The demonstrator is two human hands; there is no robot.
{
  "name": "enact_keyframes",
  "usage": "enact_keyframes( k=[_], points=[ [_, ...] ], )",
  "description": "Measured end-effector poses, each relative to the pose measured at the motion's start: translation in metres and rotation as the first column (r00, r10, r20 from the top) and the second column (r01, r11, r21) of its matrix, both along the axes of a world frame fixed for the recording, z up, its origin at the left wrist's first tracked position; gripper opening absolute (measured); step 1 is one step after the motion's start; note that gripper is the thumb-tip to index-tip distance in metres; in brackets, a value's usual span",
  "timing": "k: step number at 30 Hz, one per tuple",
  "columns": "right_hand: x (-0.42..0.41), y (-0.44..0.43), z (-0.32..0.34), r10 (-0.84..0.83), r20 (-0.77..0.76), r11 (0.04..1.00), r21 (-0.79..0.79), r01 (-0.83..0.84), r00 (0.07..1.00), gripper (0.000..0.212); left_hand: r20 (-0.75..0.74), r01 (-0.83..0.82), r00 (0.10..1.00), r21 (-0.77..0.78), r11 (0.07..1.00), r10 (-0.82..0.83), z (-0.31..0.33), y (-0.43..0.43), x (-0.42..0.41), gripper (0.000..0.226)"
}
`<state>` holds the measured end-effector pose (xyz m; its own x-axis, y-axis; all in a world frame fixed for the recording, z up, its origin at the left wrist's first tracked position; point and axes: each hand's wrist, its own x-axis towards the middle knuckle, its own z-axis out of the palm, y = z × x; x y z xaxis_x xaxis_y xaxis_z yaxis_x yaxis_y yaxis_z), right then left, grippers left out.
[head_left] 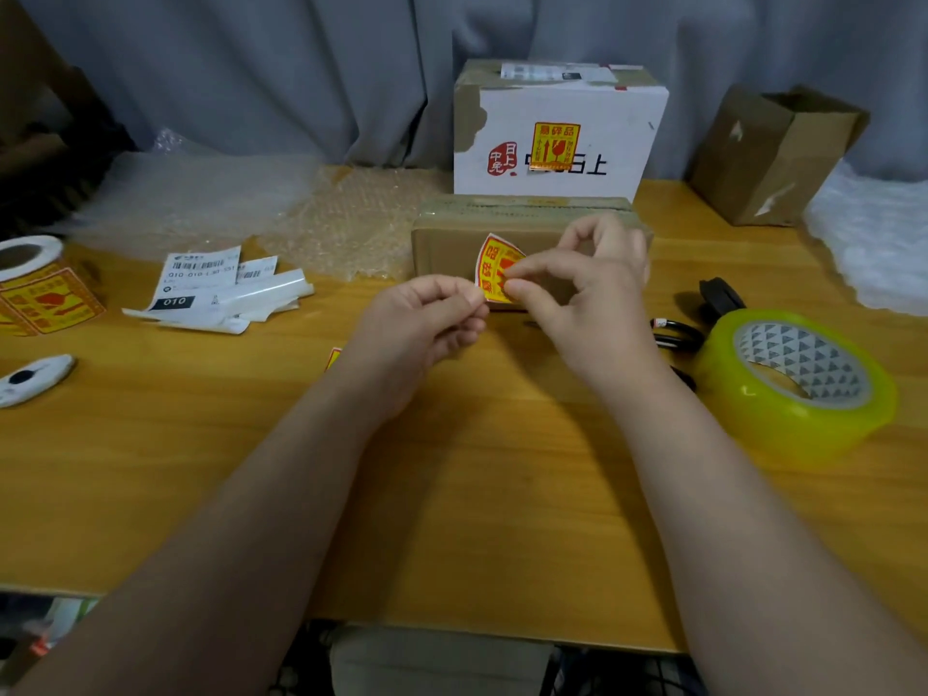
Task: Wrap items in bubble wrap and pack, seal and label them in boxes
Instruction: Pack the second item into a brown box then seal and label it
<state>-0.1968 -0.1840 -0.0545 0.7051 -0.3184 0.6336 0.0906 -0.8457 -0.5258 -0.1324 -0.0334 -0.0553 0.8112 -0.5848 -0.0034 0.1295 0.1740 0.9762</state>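
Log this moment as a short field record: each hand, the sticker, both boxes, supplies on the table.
left hand: pinches the left edge of the fragile sticker
right hand: pinches the fragile sticker near its lower edge
fragile sticker: red and yellow, curled, held in front of the brown box, not flat on it
brown box: closed
white box: behind the brown box, bears a like sticker on its front
supplies: sticker roll far left, tape roll right, bubble wrap at the back

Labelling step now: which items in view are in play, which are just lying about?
In play: fragile sticker, pinched by left hand and right hand; brown box behind it; sticker roll.
Lying about: tape roll, white box, bubble wrap, shipping labels, open carton.
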Motion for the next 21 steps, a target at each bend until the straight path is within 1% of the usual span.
enact_keyframes(
  k=[2, 4, 6, 8, 10, 12, 15, 21],
  points=[
    [-0.0005, 0.0015, 0.0014, 0.022, 0.035, 0.997, -0.078, -0.019, 0.999, 0.013, 0.000, -0.018, 1.000, -0.020, 1.000, 0.018, -0.0003, 0.0003, 0.0003, 0.011],
    [-0.0004, 0.0035, 0.0017, 0.061, 0.005, 0.995, -0.082, -0.060, 0.998, 0.015, 0.013, -0.015, 1.000, -0.024, 1.000, 0.015, 0.0002, 0.0004, -0.0013, 0.012],
    [0.0000, 0.0048, 0.0008, 0.129, -0.031, 0.991, -0.024, -0.130, 0.991, 0.017, 0.030, -0.016, 0.999, -0.014, 1.000, 0.016, -0.0004, 0.0006, -0.0038, 0.013],
    [-0.0003, 0.0050, 0.0001, 0.217, -0.052, 0.975, 0.069, -0.214, 0.975, 0.017, 0.033, -0.019, 0.999, -0.022, 1.000, 0.020, -0.0012, 0.0006, -0.0052, 0.013],
    [-0.0010, 0.0046, 0.0000, 0.299, -0.059, 0.940, 0.191, -0.283, 0.952, 0.015, 0.034, -0.019, 0.999, -0.036, 0.999, 0.020, -0.0012, 0.0009, -0.0054, 0.013],
    [-0.0016, 0.0047, -0.0002, 0.347, -0.054, 0.906, 0.277, -0.319, 0.936, 0.015, 0.036, -0.017, 0.999, -0.039, 0.999, 0.018, -0.0007, 0.0017, -0.0056, 0.012],
    [-0.0010, 0.0046, -0.0011, 0.361, -0.050, 0.886, 0.330, -0.326, 0.931, 0.017, 0.080, -0.020, 0.997, -0.016, 1.000, 0.021, -0.0018, 0.0021, -0.0056, 0.012],
    [-0.0047, 0.0098, 0.0021, 0.419, -0.032, 0.831, 0.416, -0.369, 0.907, 0.018, 0.268, -0.115, 0.959, 0.054, 0.992, 0.096, -0.0024, 0.0021, -0.0052, 0.016]
  ],
)
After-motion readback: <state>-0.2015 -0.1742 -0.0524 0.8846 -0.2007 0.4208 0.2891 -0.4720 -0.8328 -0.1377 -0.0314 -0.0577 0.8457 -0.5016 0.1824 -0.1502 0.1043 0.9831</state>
